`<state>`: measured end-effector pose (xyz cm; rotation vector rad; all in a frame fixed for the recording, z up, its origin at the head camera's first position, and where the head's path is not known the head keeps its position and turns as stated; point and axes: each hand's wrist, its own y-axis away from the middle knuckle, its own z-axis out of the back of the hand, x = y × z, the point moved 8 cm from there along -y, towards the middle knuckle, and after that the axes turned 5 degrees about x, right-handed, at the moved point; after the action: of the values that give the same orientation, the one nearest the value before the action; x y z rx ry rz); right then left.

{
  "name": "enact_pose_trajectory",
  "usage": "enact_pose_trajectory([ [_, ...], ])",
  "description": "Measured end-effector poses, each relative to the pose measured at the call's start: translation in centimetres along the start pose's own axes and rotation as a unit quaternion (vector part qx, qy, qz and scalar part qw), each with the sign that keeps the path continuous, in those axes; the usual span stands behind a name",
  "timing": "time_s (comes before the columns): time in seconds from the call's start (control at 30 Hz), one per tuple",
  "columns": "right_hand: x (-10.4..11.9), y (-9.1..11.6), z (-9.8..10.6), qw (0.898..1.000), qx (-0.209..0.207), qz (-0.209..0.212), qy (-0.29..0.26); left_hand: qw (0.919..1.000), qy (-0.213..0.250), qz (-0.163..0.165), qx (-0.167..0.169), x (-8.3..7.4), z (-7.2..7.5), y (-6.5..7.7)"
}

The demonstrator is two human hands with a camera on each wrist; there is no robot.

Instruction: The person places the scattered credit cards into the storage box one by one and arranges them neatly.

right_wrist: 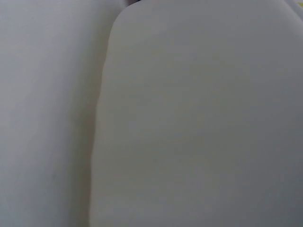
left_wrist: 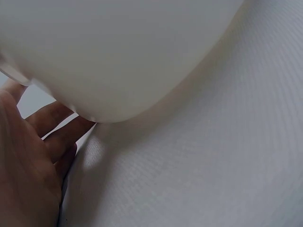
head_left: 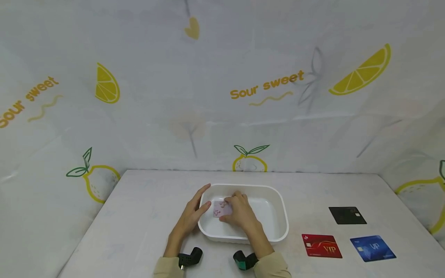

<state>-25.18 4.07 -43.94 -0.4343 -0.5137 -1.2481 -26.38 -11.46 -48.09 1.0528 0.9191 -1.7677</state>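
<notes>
A white plastic tub (head_left: 278, 193) stands on the table, with a pink patterned card (head_left: 219, 209) low inside it. My right hand (head_left: 241, 212) reaches into the tub and holds this card at its right side, thumb at the near edge and index finger at the far edge. At the tub's left end, my left hand (head_left: 189, 216) holds the rim, the thumb over it and the fingers along the outside. Those fingers (left_wrist: 66, 132) show against the tub's outer wall (left_wrist: 118, 71) in the left wrist view. Only that outer wall (right_wrist: 189, 118) fills most of the right wrist view.
Right of the tub lie a black card (head_left: 344, 215), a red VIP card (head_left: 321, 246) and a blue VIP card (head_left: 373, 249), flat on the white table (head_left: 139, 216). A lemon-printed sheet (head_left: 156, 96) hangs behind the table and along its sides.
</notes>
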Motion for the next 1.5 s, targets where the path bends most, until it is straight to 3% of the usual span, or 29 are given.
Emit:
enact_pose_trajectory([
  [0.87,-0.1,0.2,0.4,1.000,0.008,-0.005,-0.020,0.9998,0.009,-0.013,0.009,-0.2,-0.1,0.0],
  [1.13,0.5,0.6,1.3,0.997,0.031,0.023,-0.070,0.9999,-0.007,-0.010,0.010,-0.2,-0.1,-0.1],
  [1.3,0.6,1.3,2.6,0.988,0.046,0.063,-0.135,0.9999,-0.010,-0.008,0.006,-0.2,0.0,0.0],
  [1.5,-0.1,2.6,4.3,0.976,0.059,0.123,-0.171,0.9999,0.000,0.013,0.006,0.1,0.0,0.0],
])
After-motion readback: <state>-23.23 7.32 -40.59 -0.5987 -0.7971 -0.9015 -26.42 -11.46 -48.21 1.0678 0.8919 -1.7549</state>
